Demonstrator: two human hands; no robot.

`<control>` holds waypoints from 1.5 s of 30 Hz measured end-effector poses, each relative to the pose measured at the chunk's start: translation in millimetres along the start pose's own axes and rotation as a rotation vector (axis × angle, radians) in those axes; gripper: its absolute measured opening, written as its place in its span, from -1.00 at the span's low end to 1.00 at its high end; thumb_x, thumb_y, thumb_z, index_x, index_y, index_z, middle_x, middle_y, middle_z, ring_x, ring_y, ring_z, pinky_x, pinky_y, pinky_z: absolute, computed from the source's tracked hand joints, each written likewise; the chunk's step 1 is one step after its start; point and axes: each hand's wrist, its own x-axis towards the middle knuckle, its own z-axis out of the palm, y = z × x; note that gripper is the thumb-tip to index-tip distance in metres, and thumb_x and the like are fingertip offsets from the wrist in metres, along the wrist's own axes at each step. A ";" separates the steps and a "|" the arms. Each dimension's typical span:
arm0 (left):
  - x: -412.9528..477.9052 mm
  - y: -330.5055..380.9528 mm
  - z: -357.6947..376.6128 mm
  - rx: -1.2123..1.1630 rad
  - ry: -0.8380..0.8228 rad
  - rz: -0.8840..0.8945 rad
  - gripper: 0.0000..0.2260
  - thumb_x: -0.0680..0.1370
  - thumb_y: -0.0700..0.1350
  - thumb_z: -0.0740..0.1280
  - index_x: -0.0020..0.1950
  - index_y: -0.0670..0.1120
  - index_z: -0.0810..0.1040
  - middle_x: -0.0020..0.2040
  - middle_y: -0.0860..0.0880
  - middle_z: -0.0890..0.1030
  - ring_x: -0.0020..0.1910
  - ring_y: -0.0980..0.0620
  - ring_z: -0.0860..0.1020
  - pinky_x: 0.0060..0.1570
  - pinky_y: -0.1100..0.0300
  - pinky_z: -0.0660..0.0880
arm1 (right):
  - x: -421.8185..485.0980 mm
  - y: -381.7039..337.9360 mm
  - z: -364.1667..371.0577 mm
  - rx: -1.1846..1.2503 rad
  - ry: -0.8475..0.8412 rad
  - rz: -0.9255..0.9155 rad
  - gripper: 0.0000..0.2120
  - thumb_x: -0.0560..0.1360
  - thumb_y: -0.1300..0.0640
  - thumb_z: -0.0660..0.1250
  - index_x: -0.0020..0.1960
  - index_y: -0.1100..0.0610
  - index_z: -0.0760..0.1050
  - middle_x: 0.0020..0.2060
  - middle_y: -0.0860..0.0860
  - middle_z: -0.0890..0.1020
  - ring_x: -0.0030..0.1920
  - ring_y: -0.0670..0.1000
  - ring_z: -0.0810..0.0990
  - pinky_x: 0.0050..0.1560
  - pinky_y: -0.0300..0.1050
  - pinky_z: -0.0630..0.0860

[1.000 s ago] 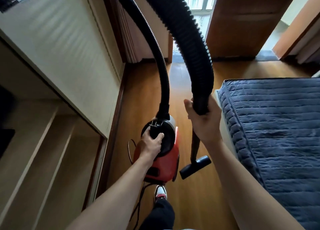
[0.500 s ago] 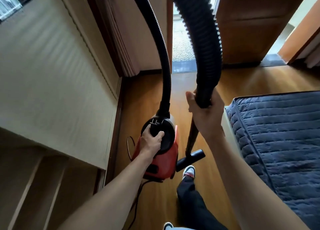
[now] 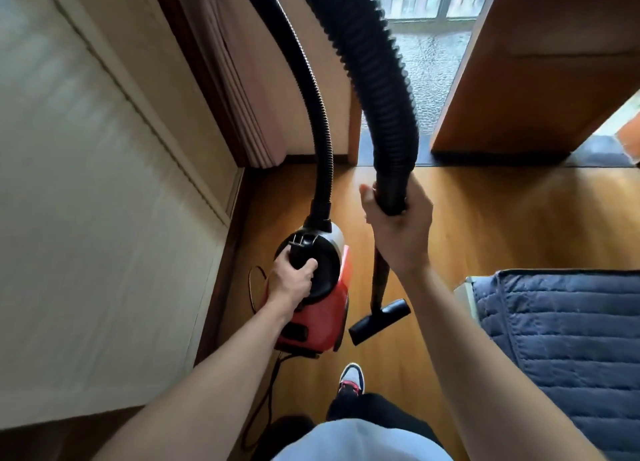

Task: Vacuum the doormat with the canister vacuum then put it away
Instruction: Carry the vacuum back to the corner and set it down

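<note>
Carried nearer the doorway (image 3: 429, 79) at upper centre: the canister vacuum (image 3: 318, 318), left hand (image 3: 292, 280) fingers clenched on its handle, right hand (image 3: 398, 228) grasping the hose (image 3: 381, 79). Vacuuming looks yet to start.

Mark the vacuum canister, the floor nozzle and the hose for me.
vacuum canister (image 3: 322, 322), head view, red lower body.
floor nozzle (image 3: 379, 322), head view, middle of the black head.
hose (image 3: 391, 114), head view, thick ribbed stretch.

At centre, canister vacuum (image 3: 318, 308) just right of the cabinet (image 3: 86, 218); nozzle (image 3: 379, 322) to its right; hose (image 3: 381, 79) arching above both; bed (image 3: 561, 339) at far right; door (image 3: 540, 62) ahead.
</note>
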 end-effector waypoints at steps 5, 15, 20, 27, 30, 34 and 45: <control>63.1 47.3 22.7 -0.003 0.070 0.012 -0.88 0.49 -0.17 0.39 -0.16 0.02 0.51 -0.37 -0.04 0.55 -0.49 0.02 0.48 -0.44 0.17 0.45 | 80.8 24.9 13.8 0.013 -0.014 0.002 -0.64 0.40 0.24 0.40 -0.24 -0.16 0.33 -0.44 -0.01 0.38 -0.42 0.09 0.37 -0.41 0.00 0.38; 196.8 110.8 49.4 -0.020 0.107 -0.003 -0.92 0.53 -0.16 0.39 -0.12 -0.01 0.53 -0.33 -0.07 0.56 -0.57 0.08 0.44 -0.55 0.23 0.42 | 214.4 94.3 62.2 0.000 -0.056 -0.009 -0.55 0.41 0.33 0.41 -0.26 -0.19 0.30 -0.45 -0.18 0.32 -0.41 -0.11 0.28 -0.39 -0.20 0.29; 291.2 124.9 60.9 -0.039 0.109 -0.031 -0.92 0.52 -0.19 0.39 -0.13 -0.03 0.53 -0.35 -0.07 0.56 -0.57 0.10 0.44 -0.55 0.24 0.40 | 286.5 149.9 107.2 -0.034 -0.078 -0.004 -0.57 0.43 0.28 0.42 -0.25 -0.23 0.33 -0.43 -0.18 0.37 -0.40 -0.03 0.32 -0.38 -0.14 0.33; 408.8 152.6 60.8 -0.046 0.143 -0.109 -0.88 0.49 -0.17 0.42 -0.15 0.03 0.53 -0.32 -0.01 0.59 -0.49 0.10 0.48 -0.45 0.24 0.42 | 385.7 207.9 171.2 -0.027 -0.109 0.035 -0.81 0.46 0.04 0.38 -0.18 -0.18 0.40 -0.40 0.07 0.53 -0.39 0.14 0.48 -0.36 -0.04 0.42; 451.1 165.4 56.9 -0.012 0.165 -0.140 -0.90 0.47 -0.12 0.42 -0.14 0.06 0.54 -0.28 -0.03 0.62 -0.45 0.05 0.51 -0.34 0.16 0.47 | 427.4 225.9 197.6 -0.038 -0.140 0.044 -0.65 0.47 0.18 0.42 -0.21 -0.21 0.34 -0.43 -0.23 0.48 -0.41 -0.18 0.39 -0.35 -0.34 0.33; 498.8 177.5 56.2 0.076 0.172 -0.171 -0.88 0.44 -0.04 0.42 -0.05 0.05 0.56 -0.14 -0.15 0.68 -0.20 -0.21 0.64 -0.11 -0.09 0.61 | 472.3 248.6 221.0 0.015 -0.181 0.048 -0.64 0.48 0.19 0.43 -0.20 -0.19 0.33 -0.38 -0.34 0.49 -0.38 -0.23 0.40 -0.32 -0.45 0.28; 604.2 198.8 68.2 0.126 0.235 -0.230 -0.87 0.33 0.09 0.36 -0.17 0.11 0.52 -0.22 -0.16 0.65 -0.15 -0.33 0.65 -0.07 -0.22 0.60 | 558.4 333.0 270.9 0.039 -0.197 0.034 -0.89 0.47 0.13 0.38 -0.07 0.09 0.46 -0.36 -0.33 0.46 -0.33 -0.29 0.47 -0.29 -0.52 0.32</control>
